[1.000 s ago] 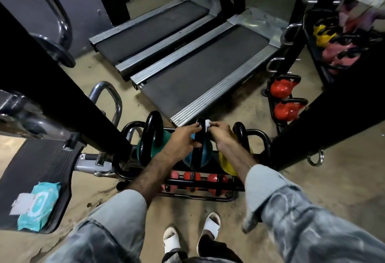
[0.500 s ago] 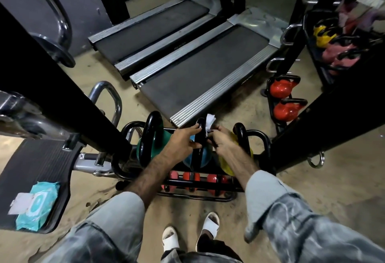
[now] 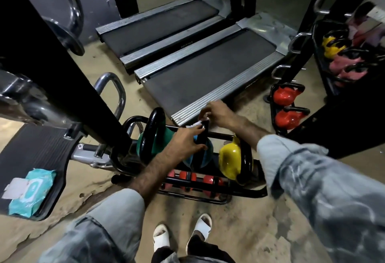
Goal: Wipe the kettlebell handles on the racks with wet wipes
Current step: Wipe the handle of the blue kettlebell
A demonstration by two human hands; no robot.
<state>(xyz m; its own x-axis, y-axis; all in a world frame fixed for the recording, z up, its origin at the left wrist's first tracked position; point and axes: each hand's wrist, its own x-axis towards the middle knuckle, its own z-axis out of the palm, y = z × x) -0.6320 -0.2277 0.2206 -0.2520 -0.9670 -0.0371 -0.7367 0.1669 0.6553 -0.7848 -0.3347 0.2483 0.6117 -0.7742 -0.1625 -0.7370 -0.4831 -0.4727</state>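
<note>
- My right hand (image 3: 221,112) pinches the wipe (image 3: 194,124) atop the blue bell's handle (image 3: 203,135), centre frame; my left hand (image 3: 187,141) grips that handle.
- Green and yellow handles look unwiped, I judge.

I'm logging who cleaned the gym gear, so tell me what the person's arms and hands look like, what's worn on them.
Both arms wear a faded, washed-out light blue denim jacket with pale mottled patches. The sleeves are pushed back, leaving the forearms bare. The left hand and the right hand are bare: no gloves, and no watch, ring or bracelet can be made out. The right cuff looks loose and folded.
</note>
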